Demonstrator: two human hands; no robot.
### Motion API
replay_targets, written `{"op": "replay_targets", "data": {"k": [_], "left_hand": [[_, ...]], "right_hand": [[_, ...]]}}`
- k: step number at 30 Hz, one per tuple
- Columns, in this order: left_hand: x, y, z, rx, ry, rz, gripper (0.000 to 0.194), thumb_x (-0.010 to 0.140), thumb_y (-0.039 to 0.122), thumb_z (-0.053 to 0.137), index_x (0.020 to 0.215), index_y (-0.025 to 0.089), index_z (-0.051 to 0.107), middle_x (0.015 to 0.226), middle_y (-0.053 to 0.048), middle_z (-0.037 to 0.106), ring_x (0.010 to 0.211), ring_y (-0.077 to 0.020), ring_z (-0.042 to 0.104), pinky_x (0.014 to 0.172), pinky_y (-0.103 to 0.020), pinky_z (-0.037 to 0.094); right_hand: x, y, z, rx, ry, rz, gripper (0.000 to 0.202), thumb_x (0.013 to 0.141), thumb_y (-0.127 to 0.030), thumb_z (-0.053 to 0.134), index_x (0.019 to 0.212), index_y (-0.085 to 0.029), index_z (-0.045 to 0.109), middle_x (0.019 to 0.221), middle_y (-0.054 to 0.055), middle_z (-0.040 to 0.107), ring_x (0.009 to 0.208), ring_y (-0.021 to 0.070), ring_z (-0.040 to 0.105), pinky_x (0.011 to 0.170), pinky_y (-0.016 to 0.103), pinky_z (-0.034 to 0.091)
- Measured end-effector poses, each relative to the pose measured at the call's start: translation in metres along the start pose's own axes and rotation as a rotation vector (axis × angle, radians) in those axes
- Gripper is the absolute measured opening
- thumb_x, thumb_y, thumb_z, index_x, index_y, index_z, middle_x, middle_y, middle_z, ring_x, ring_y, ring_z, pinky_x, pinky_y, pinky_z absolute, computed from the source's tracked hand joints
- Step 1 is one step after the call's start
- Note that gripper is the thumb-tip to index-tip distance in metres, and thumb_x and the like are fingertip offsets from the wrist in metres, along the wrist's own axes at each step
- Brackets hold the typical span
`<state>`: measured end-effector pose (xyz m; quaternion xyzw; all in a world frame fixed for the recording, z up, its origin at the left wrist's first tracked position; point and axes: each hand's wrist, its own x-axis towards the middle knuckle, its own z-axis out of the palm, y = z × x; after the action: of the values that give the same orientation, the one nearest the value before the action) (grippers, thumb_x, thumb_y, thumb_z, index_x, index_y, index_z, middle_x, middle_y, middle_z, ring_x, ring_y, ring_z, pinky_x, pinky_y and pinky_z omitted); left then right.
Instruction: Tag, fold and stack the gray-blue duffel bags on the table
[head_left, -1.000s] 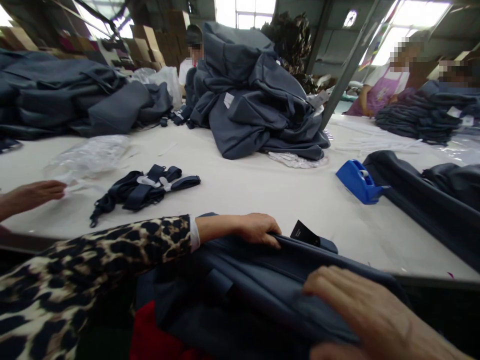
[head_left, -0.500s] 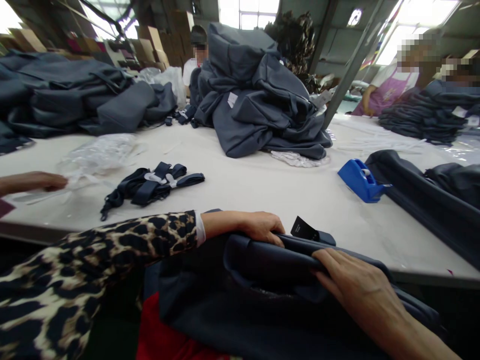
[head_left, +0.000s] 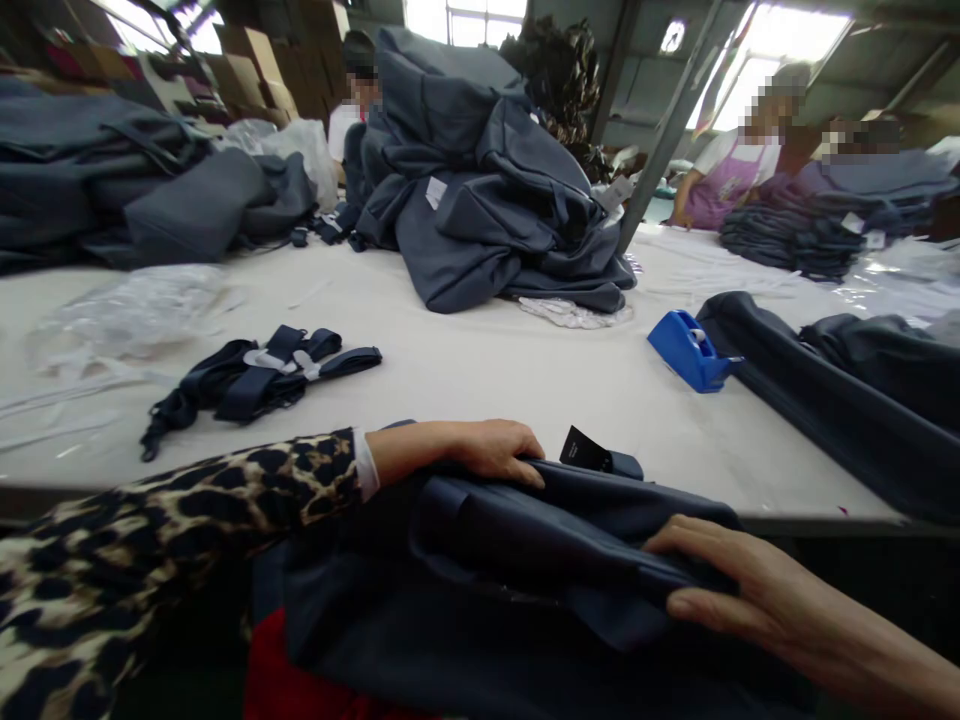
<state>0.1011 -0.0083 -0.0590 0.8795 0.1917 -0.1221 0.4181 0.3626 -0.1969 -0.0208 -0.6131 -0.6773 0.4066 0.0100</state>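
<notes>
A dark navy bag-like fabric piece lies at the table's front edge and hangs down toward me. My left hand grips its upper edge, fingers curled over the fold. Farther right, my right hand holds the folded edge between thumb and fingers, the thumb low and the fingers on top. Between the hands the fabric forms a long fold with an opening below it. A black label with small print stands up behind the edge, beside a short navy strap.
On the white table are a bundle of navy straps, clear plastic, a blue tape dispenser and a long navy piece. Large navy piles stand behind. People are at the back.
My right hand has shifted right along the edge, its thumb now apart and lower. The view has turned right, and the other person's hand at the left is gone from view.
</notes>
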Motion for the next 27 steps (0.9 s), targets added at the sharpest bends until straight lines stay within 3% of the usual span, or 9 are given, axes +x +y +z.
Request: {"op": "replay_targets", "data": {"k": [11, 16, 20, 27], "left_hand": [[-0.003, 0.005, 0.001, 0.025, 0.005, 0.007, 0.025, 0.09, 0.033, 0.061, 0.101, 0.014, 0.072, 0.087, -0.002, 0.071, 0.079, -0.0148, 0.061, 0.068, -0.02, 0.042], [-0.005, 0.007, 0.003, 0.078, 0.006, 0.024, 0.024, 0.091, 0.034, 0.06, 0.098, 0.014, 0.072, 0.083, -0.002, 0.07, 0.075, -0.0141, 0.059, 0.065, -0.02, 0.04], [-0.007, 0.01, 0.004, 0.114, 0.009, 0.033, 0.023, 0.092, 0.032, 0.06, 0.097, 0.014, 0.071, 0.084, -0.003, 0.069, 0.075, -0.0141, 0.059, 0.067, -0.02, 0.041], [-0.012, 0.009, -0.004, -0.022, 0.013, 0.077, 0.032, 0.095, 0.039, 0.053, 0.103, 0.013, 0.07, 0.095, -0.004, 0.07, 0.085, -0.016, 0.061, 0.074, -0.022, 0.043]], "right_hand": [[0.001, 0.016, -0.007, 0.236, -0.086, -0.038, 0.034, 0.087, -0.054, 0.062, 0.102, -0.025, 0.07, 0.102, 0.001, 0.069, 0.095, 0.0233, 0.063, 0.081, 0.031, 0.049], [0.0, 0.012, 0.001, 0.11, -0.073, 0.0, 0.022, 0.088, -0.047, 0.062, 0.096, -0.027, 0.068, 0.099, -0.001, 0.068, 0.093, 0.0204, 0.063, 0.078, 0.028, 0.049], [-0.004, 0.003, 0.016, -0.175, 0.107, -0.05, 0.012, 0.089, -0.034, 0.058, 0.085, -0.024, 0.062, 0.089, -0.001, 0.065, 0.08, 0.0175, 0.062, 0.069, 0.027, 0.049], [-0.003, 0.014, 0.022, -0.404, 0.612, -0.212, 0.009, 0.085, -0.03, 0.06, 0.087, -0.024, 0.054, 0.083, 0.002, 0.062, 0.073, 0.0197, 0.061, 0.063, 0.03, 0.048]]}}
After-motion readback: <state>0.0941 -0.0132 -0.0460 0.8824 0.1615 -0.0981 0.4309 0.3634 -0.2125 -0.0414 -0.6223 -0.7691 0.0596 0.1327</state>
